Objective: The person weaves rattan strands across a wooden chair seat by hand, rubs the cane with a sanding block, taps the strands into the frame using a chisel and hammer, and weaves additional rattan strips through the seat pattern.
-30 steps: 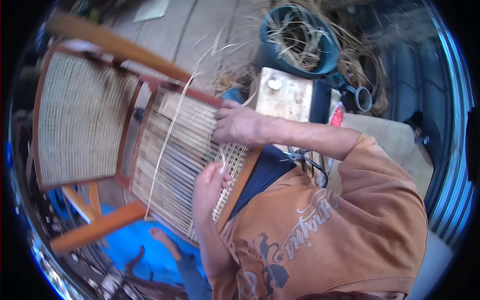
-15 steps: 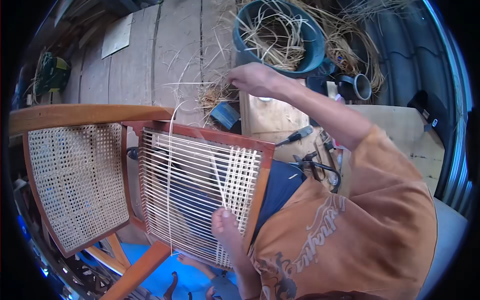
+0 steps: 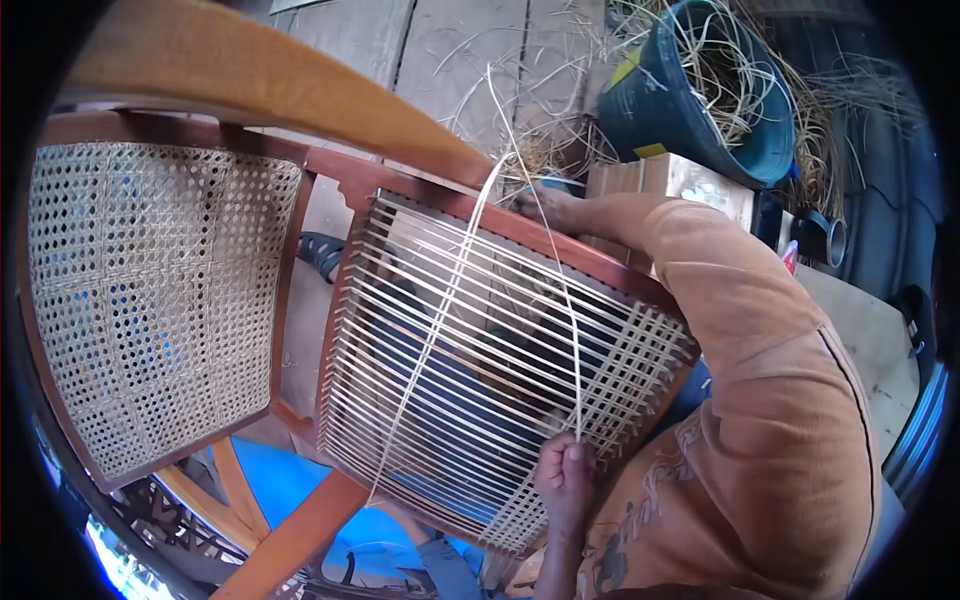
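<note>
A wooden chair lies tilted, with parallel cane strands across its seat frame (image 3: 330, 370) and a tight woven band (image 3: 630, 370) along the side nearest my body. My left hand (image 3: 566, 468) is closed over this band, pinching a loose cane strand (image 3: 573, 330) that rises past the frame's far edge. Beyond that edge, my right hand (image 3: 548, 206) is low beside a blue container (image 3: 560, 187), its fingers mostly hidden. Another pair of long strands (image 3: 437, 325) crosses the seat. The backrest (image 3: 160, 300) has finished-looking open cane mesh.
A dark teal bucket (image 3: 650, 105) full of cane strips leans at the top right, beside a wooden block (image 3: 690, 185) and a dark cup (image 3: 820, 238). Cane scraps litter the plank floor (image 3: 460, 50). A blue sheet (image 3: 290, 495) and another person's leg (image 3: 450, 570) show below.
My right hand has dropped from above the wooden block to behind the frame's edge. My left hand still grips the strand. The view has shifted, bringing the chair closer.
</note>
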Tool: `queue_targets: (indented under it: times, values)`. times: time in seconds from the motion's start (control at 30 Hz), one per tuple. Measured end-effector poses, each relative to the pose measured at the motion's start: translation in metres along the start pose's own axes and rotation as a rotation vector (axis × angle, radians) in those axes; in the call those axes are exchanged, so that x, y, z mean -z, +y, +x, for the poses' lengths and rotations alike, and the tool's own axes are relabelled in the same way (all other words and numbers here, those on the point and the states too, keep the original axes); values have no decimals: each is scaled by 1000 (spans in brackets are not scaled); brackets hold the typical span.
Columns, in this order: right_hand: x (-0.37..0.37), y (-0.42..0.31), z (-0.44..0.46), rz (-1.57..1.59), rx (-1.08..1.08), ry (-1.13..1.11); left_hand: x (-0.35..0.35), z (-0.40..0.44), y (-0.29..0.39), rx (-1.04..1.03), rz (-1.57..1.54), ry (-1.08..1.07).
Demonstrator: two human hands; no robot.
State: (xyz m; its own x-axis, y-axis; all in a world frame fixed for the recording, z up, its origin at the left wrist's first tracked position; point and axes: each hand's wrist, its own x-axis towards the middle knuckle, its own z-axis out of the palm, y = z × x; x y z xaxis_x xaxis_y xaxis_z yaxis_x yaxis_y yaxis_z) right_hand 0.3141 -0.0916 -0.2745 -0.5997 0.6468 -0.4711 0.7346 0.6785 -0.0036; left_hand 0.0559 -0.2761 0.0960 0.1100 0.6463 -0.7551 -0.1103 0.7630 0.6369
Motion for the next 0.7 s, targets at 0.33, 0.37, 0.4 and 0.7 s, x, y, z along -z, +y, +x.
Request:
queue_targets:
  times: [0.33,0.37,0.4,0.7]
  values:
    - [0,38,-8,-15,-148,-181,-2,10,8,26,32,-55]
    - [46,46,-18,8,-188,-268,-3,11,10,13,52,-24]
    - [69,49,-25,109,-237,-235,-4,10,10,25,24,3]
    - [301,103,-180,700,-620,25,-12,15,-5,-168,-42,52]
